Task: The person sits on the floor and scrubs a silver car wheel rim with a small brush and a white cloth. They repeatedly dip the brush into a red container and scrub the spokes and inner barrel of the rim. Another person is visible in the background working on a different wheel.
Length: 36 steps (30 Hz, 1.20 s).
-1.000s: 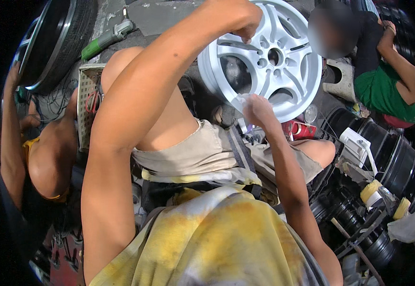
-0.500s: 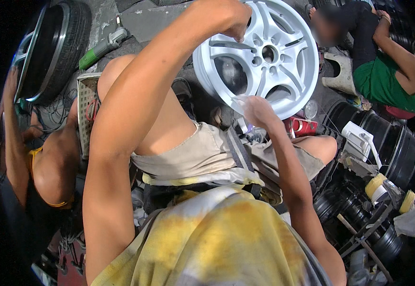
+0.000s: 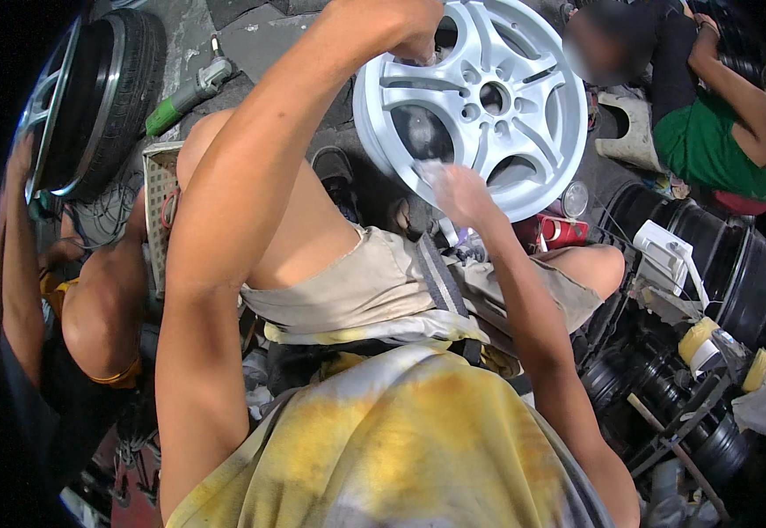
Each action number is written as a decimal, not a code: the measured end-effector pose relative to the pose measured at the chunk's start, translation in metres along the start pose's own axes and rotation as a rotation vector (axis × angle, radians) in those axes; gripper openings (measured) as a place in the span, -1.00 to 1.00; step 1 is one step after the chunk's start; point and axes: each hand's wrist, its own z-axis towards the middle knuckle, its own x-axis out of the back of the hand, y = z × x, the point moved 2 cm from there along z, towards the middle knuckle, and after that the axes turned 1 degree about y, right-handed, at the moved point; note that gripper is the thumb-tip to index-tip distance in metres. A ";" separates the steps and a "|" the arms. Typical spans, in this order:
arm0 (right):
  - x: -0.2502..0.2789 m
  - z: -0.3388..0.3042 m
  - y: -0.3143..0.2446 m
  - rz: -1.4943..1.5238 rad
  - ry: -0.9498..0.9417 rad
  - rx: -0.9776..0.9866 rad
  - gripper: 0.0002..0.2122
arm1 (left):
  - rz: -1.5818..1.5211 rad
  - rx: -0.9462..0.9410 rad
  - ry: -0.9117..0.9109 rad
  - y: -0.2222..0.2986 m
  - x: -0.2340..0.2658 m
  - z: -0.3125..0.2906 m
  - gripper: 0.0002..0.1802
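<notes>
A silver-white alloy wheel (image 3: 487, 132) with paired spokes is tilted up in front of my lap. My left hand (image 3: 414, 33) is closed on its upper left edge, with the fingertips curled in at the rim. At the lower left edge, my right hand (image 3: 462, 195) pinches a thin, pale, crumpled sheet (image 3: 432, 172) against the rim lip. Whether that sheet is sandpaper or cloth I cannot tell. Part of the left hand's grip is hidden behind its own back and the wheel's edge.
A green angle grinder (image 3: 181, 104) lies on the floor at far left, near a tyred wheel (image 3: 106, 106) handled by another person. A basket (image 3: 161, 211) stands by my left knee. On the right are a red box (image 3: 562, 232), dark rims (image 3: 717, 273) and a person in green (image 3: 717, 145).
My right hand has slid slightly up and left along the rim lip with the pale sheet. My left hand has shifted a little left. The wheel is nearly where it was.
</notes>
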 end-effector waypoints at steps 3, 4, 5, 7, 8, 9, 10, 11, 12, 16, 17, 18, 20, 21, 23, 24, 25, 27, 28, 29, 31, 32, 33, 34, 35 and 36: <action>-0.015 0.036 -0.004 -0.072 -0.197 -0.120 -0.67 | -0.017 -0.017 0.001 0.000 0.013 0.002 -0.47; -0.012 0.045 -0.012 -0.038 -0.178 -0.120 -0.67 | -0.053 -0.039 0.028 -0.011 0.021 -0.008 -0.45; -0.002 0.039 -0.022 0.098 -0.236 -0.121 -0.66 | -0.107 -0.068 0.050 -0.022 0.026 -0.018 -0.43; -0.001 0.023 0.002 0.163 -0.139 -0.062 -0.67 | -0.154 -0.101 0.098 -0.032 0.030 0.001 -0.40; -0.006 0.024 -0.005 0.221 -0.126 0.048 -0.67 | -0.155 -0.016 0.123 -0.053 0.034 -0.010 -0.39; -0.013 0.037 -0.006 0.197 -0.036 0.127 -0.65 | -0.119 0.045 0.127 -0.047 0.040 -0.013 -0.40; -0.020 0.055 -0.003 0.249 0.002 0.055 -0.66 | -0.083 0.108 0.131 -0.041 0.046 -0.018 -0.40; -0.023 0.076 -0.010 0.309 0.036 -0.017 -0.66 | -0.045 0.175 0.131 -0.039 0.049 -0.021 -0.40; -0.022 0.083 -0.006 0.353 0.084 -0.106 -0.66 | -0.076 0.110 0.118 -0.034 0.045 -0.011 -0.40; -0.019 0.052 -0.013 0.132 -0.190 -0.157 -0.61 | -0.183 -0.003 0.067 -0.047 0.032 -0.009 -0.37; -0.010 0.042 -0.028 0.123 -0.209 -0.242 -0.59 | -0.210 -0.039 0.049 -0.047 0.030 -0.013 -0.36; -0.012 0.045 -0.034 0.109 -0.142 -0.230 -0.60 | -0.151 0.045 0.042 -0.047 0.030 -0.016 -0.36; -0.014 0.061 -0.026 0.046 0.052 -0.267 -0.63 | -0.018 0.123 0.053 -0.023 0.043 -0.007 -0.36; -0.013 0.077 -0.030 0.088 0.157 -0.164 -0.62 | -0.110 0.078 0.080 -0.024 0.043 -0.012 -0.38; -0.015 0.075 -0.035 0.029 0.007 -0.245 -0.63 | -0.101 0.028 0.103 -0.035 0.032 -0.007 -0.40; -0.007 0.074 -0.038 -0.012 -0.068 -0.288 -0.63 | -0.104 -0.002 0.120 -0.037 0.030 -0.004 -0.40; -0.025 0.064 -0.021 -0.022 -0.035 -0.198 -0.64 | -0.131 -0.012 0.094 -0.042 0.028 -0.001 -0.41; -0.014 0.065 -0.031 0.010 -0.004 -0.232 -0.66 | -0.181 -0.039 0.030 -0.040 0.026 -0.004 -0.42; -0.011 0.065 -0.035 0.026 0.012 -0.250 -0.66 | -0.115 0.023 0.053 -0.039 0.027 -0.004 -0.42; -0.016 0.074 -0.034 0.019 0.033 -0.299 -0.67 | -0.048 0.085 0.077 -0.037 0.027 -0.003 -0.43; -0.019 0.083 -0.022 0.036 0.034 -0.328 -0.67 | -0.056 0.095 0.091 -0.029 0.033 -0.008 -0.42; -0.020 0.086 -0.021 0.042 0.026 -0.333 -0.66 | -0.083 0.068 0.071 -0.029 0.031 -0.008 -0.42; -0.021 0.080 -0.022 0.099 0.044 -0.329 -0.66 | -0.110 0.040 0.050 -0.029 0.028 -0.009 -0.41; -0.021 0.075 -0.021 0.110 0.020 -0.311 -0.67 | -0.137 0.013 0.030 -0.029 0.025 -0.009 -0.41; -0.021 0.071 -0.021 0.121 -0.005 -0.294 -0.67 | -0.142 0.010 0.033 -0.032 0.025 -0.009 -0.42; -0.022 0.069 -0.020 0.132 -0.031 -0.276 -0.67 | -0.117 0.034 0.054 -0.036 0.026 -0.009 -0.43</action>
